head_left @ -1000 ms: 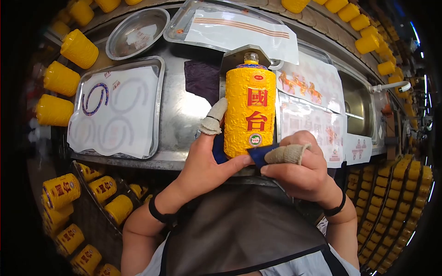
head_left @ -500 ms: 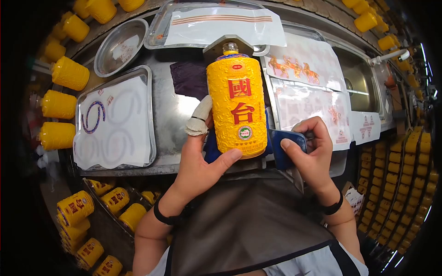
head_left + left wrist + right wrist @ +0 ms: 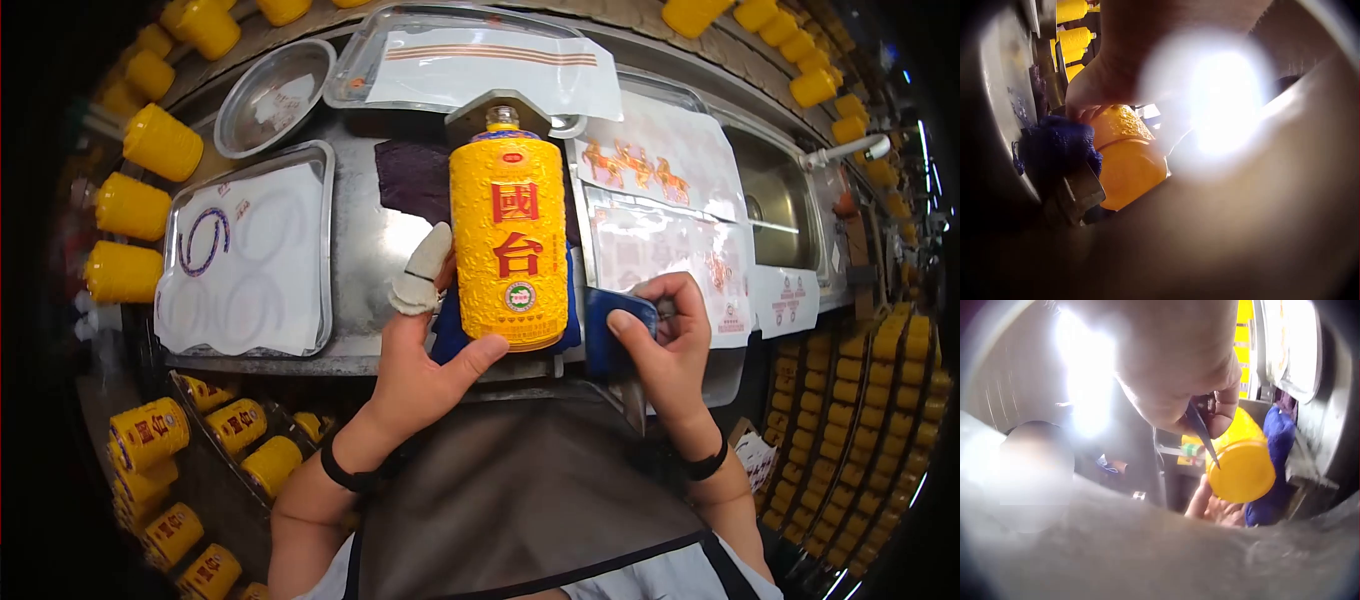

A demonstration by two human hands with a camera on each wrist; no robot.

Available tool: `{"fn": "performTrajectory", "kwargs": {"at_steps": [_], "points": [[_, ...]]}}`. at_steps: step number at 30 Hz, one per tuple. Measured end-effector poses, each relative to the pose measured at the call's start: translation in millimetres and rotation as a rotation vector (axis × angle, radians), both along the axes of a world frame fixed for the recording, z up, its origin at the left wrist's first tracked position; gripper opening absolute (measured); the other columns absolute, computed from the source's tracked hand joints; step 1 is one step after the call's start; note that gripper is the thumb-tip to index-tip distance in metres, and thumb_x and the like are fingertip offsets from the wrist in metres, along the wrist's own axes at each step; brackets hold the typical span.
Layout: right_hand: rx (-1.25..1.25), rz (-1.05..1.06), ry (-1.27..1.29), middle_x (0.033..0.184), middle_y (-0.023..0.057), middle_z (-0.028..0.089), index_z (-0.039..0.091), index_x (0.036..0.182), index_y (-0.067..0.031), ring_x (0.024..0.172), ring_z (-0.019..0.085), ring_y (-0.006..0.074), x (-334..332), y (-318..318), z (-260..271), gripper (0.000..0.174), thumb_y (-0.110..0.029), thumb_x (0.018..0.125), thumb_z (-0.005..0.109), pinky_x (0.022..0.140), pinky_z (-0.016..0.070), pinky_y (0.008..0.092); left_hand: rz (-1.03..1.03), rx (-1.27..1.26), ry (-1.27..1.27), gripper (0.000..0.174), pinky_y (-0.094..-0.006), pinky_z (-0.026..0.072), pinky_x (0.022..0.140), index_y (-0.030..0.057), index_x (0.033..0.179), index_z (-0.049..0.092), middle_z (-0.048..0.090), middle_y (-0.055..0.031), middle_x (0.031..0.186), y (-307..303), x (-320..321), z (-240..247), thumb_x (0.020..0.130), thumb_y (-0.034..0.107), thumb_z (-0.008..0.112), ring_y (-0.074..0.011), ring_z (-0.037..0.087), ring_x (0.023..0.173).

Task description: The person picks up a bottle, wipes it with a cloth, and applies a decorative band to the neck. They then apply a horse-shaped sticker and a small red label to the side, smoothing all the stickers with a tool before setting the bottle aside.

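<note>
A yellow embossed bottle point(image 3: 508, 225) with red characters and a bare glass neck lies on a blue cloth point(image 3: 447, 338), front face up. My left hand point(image 3: 422, 352) holds it by the lower left side, thumb at the bottom edge. A white cloth finger cover point(image 3: 425, 268) sits on one left finger. To the right of the bottle, my right hand point(image 3: 668, 345) grips a flat blue scraper point(image 3: 606, 325), thumb on its face. A pointed metal tool point(image 3: 631, 405) sticks out below the same hand. In the right wrist view, the bottle's round base point(image 3: 1241, 472) faces the camera.
Left on the metal bench is a tray point(image 3: 328, 250) with a decal sheet point(image 3: 250, 280). A round metal bowl point(image 3: 235, 130) stands behind it. Printed sheets point(image 3: 665, 245) lie right, beside a sink point(image 3: 790, 205). A metal holder point(image 3: 465, 118) rises behind the bottle neck. Yellow bottles point(image 3: 130, 205) line the surroundings.
My right hand has drawn the scraper away from the bottle's lower right corner and out to the right. The left hand keeps its hold on the bottle. The head view has shifted slightly.
</note>
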State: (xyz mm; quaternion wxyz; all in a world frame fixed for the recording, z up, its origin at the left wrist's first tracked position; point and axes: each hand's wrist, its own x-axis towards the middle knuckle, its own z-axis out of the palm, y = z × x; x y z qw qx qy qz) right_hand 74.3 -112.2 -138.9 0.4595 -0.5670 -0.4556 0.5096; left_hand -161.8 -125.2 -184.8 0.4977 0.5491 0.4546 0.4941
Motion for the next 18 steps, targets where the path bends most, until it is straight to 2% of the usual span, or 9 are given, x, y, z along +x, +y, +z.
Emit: {"fn": "performTrajectory", "kwargs": {"at_steps": [3, 4, 6, 8, 9, 10, 12, 15, 18], "points": [[-0.008, 0.040, 0.164, 0.089, 0.0009, 0.055, 0.052, 0.097, -0.0029, 0.078, 0.055, 0.0048, 6.2, 6.3, 0.9, 0.017, -0.001, 0.086, 0.065, 0.066, 0.0456, 0.0195, 0.037, 0.274, 0.328, 0.085, -0.0409, 0.0318, 0.112, -0.0053, 0.146, 0.033, 0.035, -0.0259, 0.151, -12.0, -6.0, 1.1, 0.080, 0.025, 0.078, -0.0371, 0.040, 0.137], [-0.018, 0.066, 0.224, 0.088, 0.0008, 0.055, 0.053, 0.096, -0.0027, 0.079, 0.055, 0.0056, 12.2, 8.7, -3.5, 0.014, -0.002, 0.086, 0.064, 0.067, 0.0459, 0.0203, 0.014, 0.303, 0.407, 0.072, -0.0427, 0.0315, 0.112, -0.0017, 0.139, 0.044, 0.031, -0.0276, 0.152, -15.2, -5.6, 3.5, 0.082, 0.028, 0.076, -0.0400, 0.038, 0.138], [0.088, 0.163, 0.055, 0.088, 0.0041, 0.061, 0.060, 0.092, -0.0006, 0.075, 0.057, 0.0084, 14.2, 6.3, -10.0, 0.009, -0.001, 0.083, 0.062, 0.063, 0.0454, 0.0226, -0.028, 0.367, 0.562, 0.050, -0.0462, 0.0309, 0.112, 0.0053, 0.125, 0.065, 0.024, -0.0310, 0.154, -21.7, -4.7, 8.3, 0.085, 0.034, 0.073, -0.0458, 0.033, 0.139], [0.169, 0.253, -0.181, 0.090, 0.0078, 0.067, 0.064, 0.092, 0.0005, 0.070, 0.058, 0.0091, -2.4, -6.6, 9.2, 0.011, 0.001, 0.081, 0.063, 0.060, 0.0447, 0.0233, 0.014, 0.391, 0.677, 0.045, -0.0468, 0.0333, 0.110, 0.0083, 0.122, 0.068, 0.024, -0.0319, 0.154, -26.4, -2.6, 5.4, 0.086, 0.036, 0.071, -0.0470, 0.035, 0.138], [0.506, 0.412, -0.412, 0.100, 0.0167, 0.072, 0.067, 0.097, 0.0007, 0.062, 0.060, 0.0140, -1.5, -5.3, 4.6, 0.019, 0.002, 0.079, 0.064, 0.057, 0.0462, 0.0260, 0.037, 0.409, 0.690, 0.045, -0.0467, 0.0362, 0.107, 0.0098, 0.123, 0.067, 0.026, -0.0324, 0.153, -28.1, -4.9, 2.9, 0.086, 0.036, 0.071, -0.0480, 0.040, 0.134], [0.731, 0.448, -0.476, 0.102, 0.0219, 0.071, 0.069, 0.098, -0.0011, 0.057, 0.060, 0.0203, -8.0, -1.7, -3.4, 0.022, 0.003, 0.077, 0.065, 0.055, 0.0467, 0.0282, 0.057, 0.379, 0.666, 0.046, -0.0476, 0.0367, 0.107, 0.0080, 0.121, 0.068, 0.027, -0.0324, 0.152, -30.6, -5.9, 1.8, 0.083, 0.033, 0.072, -0.0480, 0.040, 0.133], [0.783, 0.561, -0.596, 0.103, 0.0222, 0.071, 0.069, 0.100, -0.0023, 0.058, 0.060, 0.0231, -7.5, -4.0, -7.0, 0.026, 0.001, 0.075, 0.066, 0.054, 0.0465, 0.0304, 0.096, 0.322, 0.613, 0.047, -0.0496, 0.0376, 0.107, 0.0044, 0.119, 0.068, 0.031, -0.0324, 0.150, -35.2, -6.7, -0.4, 0.078, 0.028, 0.076, -0.0478, 0.042, 0.132], [0.887, 0.602, -0.753, 0.100, 0.0188, 0.071, 0.068, 0.104, -0.0031, 0.056, 0.059, 0.0204, -8.6, -4.8, -6.9, 0.031, -0.002, 0.072, 0.071, 0.052, 0.0441, 0.0318, 0.116, 0.332, 0.576, 0.049, -0.0488, 0.0389, 0.106, 0.0035, 0.121, 0.067, 0.032, -0.0321, 0.150, -38.6, -10.1, -4.3, 0.078, 0.026, 0.076, -0.0474, 0.043, 0.131], [0.927, 0.705, -0.869, 0.088, 0.0129, 0.070, 0.066, 0.109, -0.0022, 0.057, 0.060, 0.0182, -15.2, -1.0, 2.1, 0.039, -0.004, 0.071, 0.074, 0.052, 0.0430, 0.0297, 0.102, 0.359, 0.549, 0.049, -0.0482, 0.0393, 0.106, 0.0032, 0.122, 0.066, 0.034, -0.0316, 0.149, -38.0, -11.0, -6.6, 0.078, 0.023, 0.076, -0.0467, 0.045, 0.130]]}}
